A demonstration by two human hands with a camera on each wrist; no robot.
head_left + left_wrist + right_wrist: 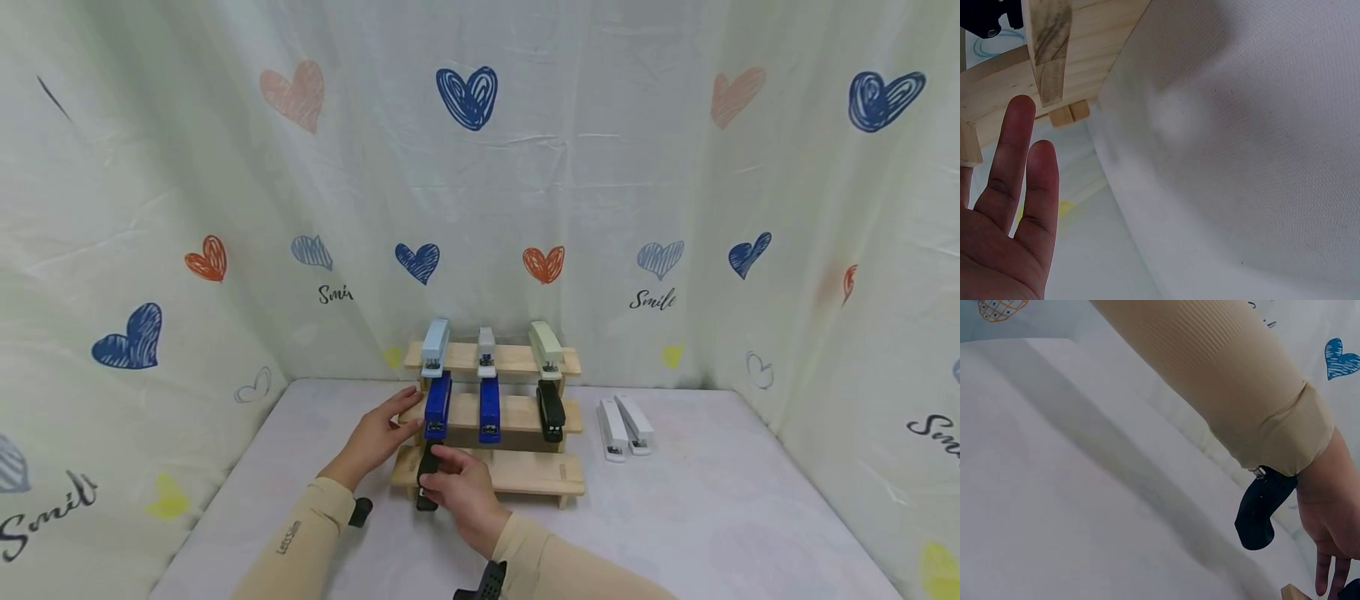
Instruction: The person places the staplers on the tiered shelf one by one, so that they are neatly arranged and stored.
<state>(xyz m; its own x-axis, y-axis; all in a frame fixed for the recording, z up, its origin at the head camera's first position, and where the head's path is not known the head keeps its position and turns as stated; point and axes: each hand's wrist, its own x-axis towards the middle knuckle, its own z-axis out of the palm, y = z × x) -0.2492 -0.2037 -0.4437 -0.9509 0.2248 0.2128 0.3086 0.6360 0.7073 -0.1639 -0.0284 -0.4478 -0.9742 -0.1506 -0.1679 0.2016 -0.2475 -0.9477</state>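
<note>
On the left end of the lowest step of a wooden three-step stand [525, 472], my right hand [468, 498] pinches a black stapler [427, 498] between thumb and fingers. My left hand [378, 440] is at the stand's left side, fingers stretched out by the middle step. Its thumb side is close to a blue stapler [437, 407]; whether it touches is unclear. The left wrist view shows straight fingers [1042, 187] beside the wood. Another blue stapler [489, 410] and a black stapler [551, 412] share the middle step.
The top step carries a light blue stapler [435, 346], a grey stapler [486, 350] and a pale green stapler [547, 348]. Two white staplers [613, 430] lie side by side on the white table [697, 500], right of the stand. A heart-printed curtain [600, 200] hangs behind.
</note>
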